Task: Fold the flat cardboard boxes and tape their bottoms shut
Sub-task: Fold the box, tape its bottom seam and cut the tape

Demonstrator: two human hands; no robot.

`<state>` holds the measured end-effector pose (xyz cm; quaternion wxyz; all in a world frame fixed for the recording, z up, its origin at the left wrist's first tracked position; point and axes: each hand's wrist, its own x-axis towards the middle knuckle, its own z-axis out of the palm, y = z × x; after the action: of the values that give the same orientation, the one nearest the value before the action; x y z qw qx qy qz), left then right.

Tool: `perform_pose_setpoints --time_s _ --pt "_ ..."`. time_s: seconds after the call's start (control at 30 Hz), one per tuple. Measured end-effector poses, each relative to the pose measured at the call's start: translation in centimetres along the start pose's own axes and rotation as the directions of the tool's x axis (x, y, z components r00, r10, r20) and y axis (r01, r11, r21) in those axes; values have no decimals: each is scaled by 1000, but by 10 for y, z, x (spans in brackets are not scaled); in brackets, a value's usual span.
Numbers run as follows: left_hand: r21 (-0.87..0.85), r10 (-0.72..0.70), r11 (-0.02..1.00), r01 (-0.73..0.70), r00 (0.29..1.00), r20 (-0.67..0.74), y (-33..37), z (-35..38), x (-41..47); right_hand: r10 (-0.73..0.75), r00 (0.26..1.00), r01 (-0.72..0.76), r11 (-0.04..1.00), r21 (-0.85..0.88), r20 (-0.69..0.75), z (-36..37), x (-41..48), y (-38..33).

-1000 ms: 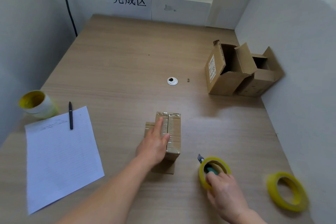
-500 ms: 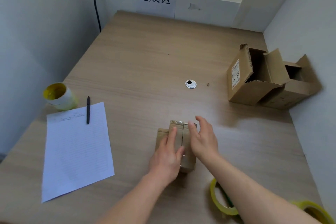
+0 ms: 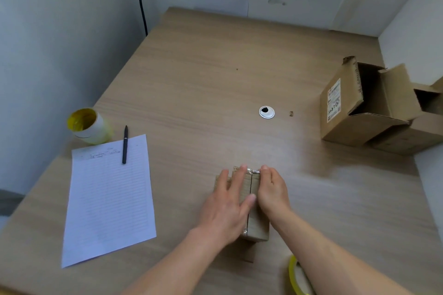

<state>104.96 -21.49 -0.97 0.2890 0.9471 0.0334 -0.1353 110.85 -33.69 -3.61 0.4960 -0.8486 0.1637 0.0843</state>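
A small cardboard box (image 3: 257, 227) stands bottom-up near the table's front middle, with clear tape along the seam of its closed flaps. My left hand (image 3: 227, 206) lies flat on the left flap, fingers spread and pointing away. Beside it, my right hand (image 3: 272, 189) presses flat on the right flap, fingertips at the far edge where the tape wraps over. A yellow tape roll (image 3: 297, 278) lies at the bottom edge, partly hidden by my right forearm.
Two folded open boxes (image 3: 347, 124) lie on their sides at the right wall. A sheet of paper (image 3: 107, 199) with a black pen (image 3: 125, 143) and a yellow tape roll (image 3: 86, 124) sit at the left. A metal grommet (image 3: 266, 112) is mid-table.
My right hand let go of the tape roll and came up onto the box beside my left hand. The view has shifted left and closer to the box.
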Motion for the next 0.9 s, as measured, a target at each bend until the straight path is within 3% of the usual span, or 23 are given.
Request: perform_pose_setpoints --time_s 0.13,0.33,0.5,0.6,0.63,0.7,0.8,0.9 --pt "88 5 996 -11 998 67 3 -1 24 -20 1000 20 999 -25 -4 1 2 4" --pt "-85 -73 994 73 997 8 3 6 22 58 998 -55 996 73 -30 5 3 10" --pt "-221 -95 969 109 993 74 5 2 26 187 982 -179 965 191 -25 2 4 3" --pt "-399 -286 871 286 956 61 -7 -3 29 235 972 -224 944 242 -14 -1 4 0" --pt "-418 -301 864 281 953 20 -11 -3 24 243 970 -234 938 256 -5 -2 4 0" --pt "-356 -152 928 115 985 -77 -12 1 2 257 966 -258 934 248 36 -3 4 -3" --pt "-233 48 971 -53 998 -28 -12 19 -26 235 967 -248 954 166 98 -3 -1 -5" --pt "-145 57 987 -66 996 -63 -19 27 -25 -54 994 58 998 -40 95 -16 -28 -3"
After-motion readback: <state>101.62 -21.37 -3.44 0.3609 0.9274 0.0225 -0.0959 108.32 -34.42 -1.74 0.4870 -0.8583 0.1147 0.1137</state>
